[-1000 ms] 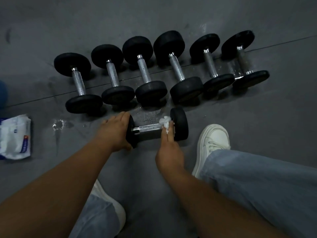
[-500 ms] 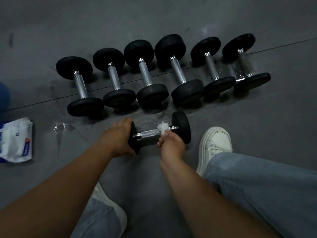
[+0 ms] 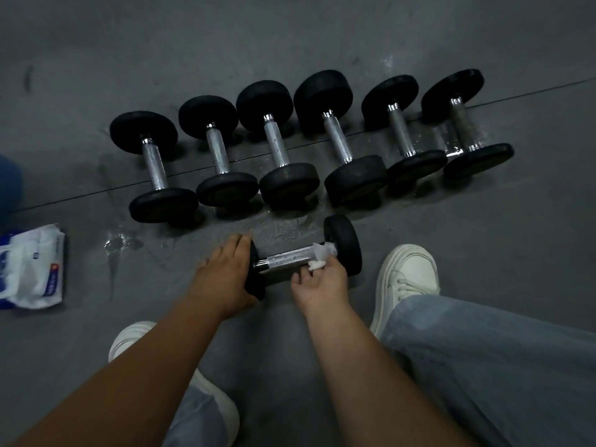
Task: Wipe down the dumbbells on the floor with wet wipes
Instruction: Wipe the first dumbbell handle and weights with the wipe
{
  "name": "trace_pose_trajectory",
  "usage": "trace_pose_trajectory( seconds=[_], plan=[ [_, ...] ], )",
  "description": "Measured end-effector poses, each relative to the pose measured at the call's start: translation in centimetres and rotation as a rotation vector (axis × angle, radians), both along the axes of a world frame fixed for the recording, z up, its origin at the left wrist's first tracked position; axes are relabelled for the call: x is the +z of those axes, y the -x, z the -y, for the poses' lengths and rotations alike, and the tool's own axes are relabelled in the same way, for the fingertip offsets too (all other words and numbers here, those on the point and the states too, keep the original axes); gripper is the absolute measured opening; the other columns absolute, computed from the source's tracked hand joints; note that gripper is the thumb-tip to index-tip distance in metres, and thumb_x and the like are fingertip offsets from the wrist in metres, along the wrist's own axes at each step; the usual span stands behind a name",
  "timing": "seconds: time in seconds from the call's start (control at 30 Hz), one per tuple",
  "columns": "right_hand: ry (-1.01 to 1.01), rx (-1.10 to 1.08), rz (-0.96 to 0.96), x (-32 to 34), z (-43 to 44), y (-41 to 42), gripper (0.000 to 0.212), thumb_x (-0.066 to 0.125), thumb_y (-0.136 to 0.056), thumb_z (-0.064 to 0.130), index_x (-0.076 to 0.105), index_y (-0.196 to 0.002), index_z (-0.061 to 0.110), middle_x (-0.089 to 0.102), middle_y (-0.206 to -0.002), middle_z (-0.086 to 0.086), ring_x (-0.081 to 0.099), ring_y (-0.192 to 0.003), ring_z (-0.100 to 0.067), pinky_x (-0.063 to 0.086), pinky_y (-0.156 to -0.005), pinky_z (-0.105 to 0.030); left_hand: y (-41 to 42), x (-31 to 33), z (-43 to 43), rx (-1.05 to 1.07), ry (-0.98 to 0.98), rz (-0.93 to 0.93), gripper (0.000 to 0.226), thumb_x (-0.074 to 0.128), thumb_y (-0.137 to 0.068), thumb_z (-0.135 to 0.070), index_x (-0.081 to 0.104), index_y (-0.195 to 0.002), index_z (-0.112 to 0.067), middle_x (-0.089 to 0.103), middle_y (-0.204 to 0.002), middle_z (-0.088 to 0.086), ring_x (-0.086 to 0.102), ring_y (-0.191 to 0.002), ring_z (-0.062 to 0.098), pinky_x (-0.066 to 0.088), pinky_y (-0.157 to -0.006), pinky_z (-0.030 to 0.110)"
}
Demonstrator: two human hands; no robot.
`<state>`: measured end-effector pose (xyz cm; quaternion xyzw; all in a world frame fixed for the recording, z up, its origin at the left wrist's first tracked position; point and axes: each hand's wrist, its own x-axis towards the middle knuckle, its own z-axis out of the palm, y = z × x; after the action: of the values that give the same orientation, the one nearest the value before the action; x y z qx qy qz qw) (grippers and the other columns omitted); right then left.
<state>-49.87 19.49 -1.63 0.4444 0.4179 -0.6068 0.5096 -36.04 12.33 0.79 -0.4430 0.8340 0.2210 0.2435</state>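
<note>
A small black dumbbell [image 3: 292, 256] with a chrome handle lies crosswise on the grey floor in front of me. My left hand [image 3: 225, 274] grips its left black head. My right hand [image 3: 322, 282] pinches a crumpled white wet wipe [image 3: 321, 254] against the right end of the handle, beside the right head. Behind it, several black dumbbells [image 3: 277, 146] lie in a row, handles pointing away from me.
A white and blue pack of wet wipes [image 3: 30, 267] lies on the floor at the left. Wet patches [image 3: 117, 243] mark the floor near the row. My white shoes [image 3: 408, 279] and jeans fill the lower part of the view.
My right hand has turned from lying over the handle with fingers stretched forward to pinching the wipe from the near side. The left hand stays on the dumbbell's head.
</note>
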Motion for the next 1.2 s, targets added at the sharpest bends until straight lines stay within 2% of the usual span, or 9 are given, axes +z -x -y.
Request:
trace_pose_trajectory(
  seconds=[0.1, 0.2, 0.3, 0.43, 0.6, 0.77, 0.93, 1.07, 1.2],
  plan=[
    [-0.064, 0.084, -0.068, 0.9, 1.1, 0.4, 0.052, 0.045, -0.098, 0.045, 0.045, -0.139, 0.013, 0.039, -0.150, -0.006, 0.034, -0.140, -0.018, 0.025, -0.110, -0.031, 0.0, 0.1, -0.3, 0.012, -0.002, -0.009, 0.120, 0.084, -0.064, -0.041, 0.007, -0.154, -0.020, 0.008, -0.160, 0.002, 0.033, -0.137, 0.029, 0.035, -0.108, 0.042],
    [-0.136, 0.119, -0.118, 0.8, 2.0, 1.0, 0.048, 0.054, -0.095, 0.044, 0.052, -0.131, 0.011, 0.055, -0.134, -0.002, 0.048, -0.129, -0.020, 0.035, -0.096, -0.028, 0.0, 0.1, -0.6, 0.021, 0.007, -0.019, 0.120, 0.084, -0.064, -0.042, 0.008, -0.154, -0.019, 0.008, -0.160, 0.002, 0.034, -0.136, 0.029, 0.034, -0.109, 0.041],
    [-0.125, 0.144, -0.119, 1.2, 1.0, 0.1, 0.036, 0.047, -0.099, 0.038, 0.053, -0.124, 0.013, 0.058, -0.115, 0.005, 0.049, -0.121, -0.012, 0.031, -0.087, -0.021, -0.1, 0.1, -0.4, 0.022, 0.003, -0.024, 0.121, 0.084, -0.063, -0.042, 0.007, -0.154, -0.019, 0.008, -0.161, 0.002, 0.032, -0.138, 0.029, 0.033, -0.110, 0.040],
    [-0.122, 0.172, -0.111, 0.6, 1.7, 1.0, 0.047, 0.057, -0.094, 0.041, 0.051, -0.131, 0.013, 0.053, -0.138, -0.007, 0.049, -0.128, -0.023, 0.041, -0.088, -0.030, -0.2, 0.1, -0.8, 0.012, 0.021, -0.021, 0.119, 0.083, -0.065, -0.043, 0.007, -0.154, -0.019, 0.008, -0.160, 0.002, 0.034, -0.136, 0.028, 0.034, -0.108, 0.040],
    [-0.128, 0.171, -0.153, -0.2, 1.3, 0.3, 0.030, 0.056, -0.093, 0.042, 0.056, -0.115, 0.021, 0.054, -0.136, -0.008, 0.050, -0.127, -0.019, 0.040, -0.085, -0.024, -0.1, 0.1, -0.4, 0.041, -0.008, -0.018, 0.121, 0.084, -0.064, -0.043, 0.007, -0.154, -0.020, 0.007, -0.161, 0.003, 0.032, -0.138, 0.029, 0.035, -0.109, 0.043],
    [-0.066, 0.196, -0.057, 0.0, 2.7, 1.7, 0.046, 0.052, -0.095, 0.046, 0.059, -0.122, 0.009, 0.059, -0.128, -0.011, 0.054, -0.122, -0.030, 0.043, -0.089, -0.042, -0.1, 0.0, -0.5, 0.035, -0.001, -0.021, 0.120, 0.084, -0.064, -0.043, 0.007, -0.154, -0.020, 0.008, -0.160, 0.002, 0.032, -0.137, 0.029, 0.035, -0.108, 0.042],
    [-0.136, 0.154, -0.146, 0.3, 1.4, 0.1, 0.048, 0.059, -0.093, 0.040, 0.053, -0.128, 0.009, 0.056, -0.131, -0.012, 0.053, -0.122, -0.023, 0.039, -0.088, -0.030, 0.0, 0.1, -0.1, 0.030, -0.017, -0.022, 0.122, 0.085, -0.063, -0.045, 0.008, -0.154, -0.020, 0.010, -0.160, 0.001, 0.033, -0.138, 0.028, 0.036, -0.109, 0.042],
    [-0.068, 0.154, -0.090, 0.3, 3.0, 1.6, 0.029, 0.051, -0.097, 0.040, 0.062, -0.102, 0.014, 0.061, -0.124, -0.010, 0.056, -0.118, -0.030, 0.042, -0.091, -0.045, 0.0, 0.1, -0.1, 0.046, -0.017, -0.036, 0.122, 0.085, -0.062, -0.044, 0.010, -0.154, -0.019, 0.012, -0.159, 0.002, 0.033, -0.137, 0.029, 0.036, -0.109, 0.042],
    [-0.156, 0.157, -0.130, 0.4, 1.3, 0.7, 0.024, 0.059, -0.093, 0.039, 0.058, -0.091, 0.015, 0.054, -0.136, -0.010, 0.058, -0.106, -0.019, 0.039, -0.095, -0.027, 0.0, 0.1, 0.0, 0.042, -0.021, -0.032, 0.123, 0.086, -0.061, -0.043, 0.009, -0.154, -0.019, 0.012, -0.159, 0.002, 0.033, -0.136, 0.028, 0.037, -0.109, 0.043]
  ],
)
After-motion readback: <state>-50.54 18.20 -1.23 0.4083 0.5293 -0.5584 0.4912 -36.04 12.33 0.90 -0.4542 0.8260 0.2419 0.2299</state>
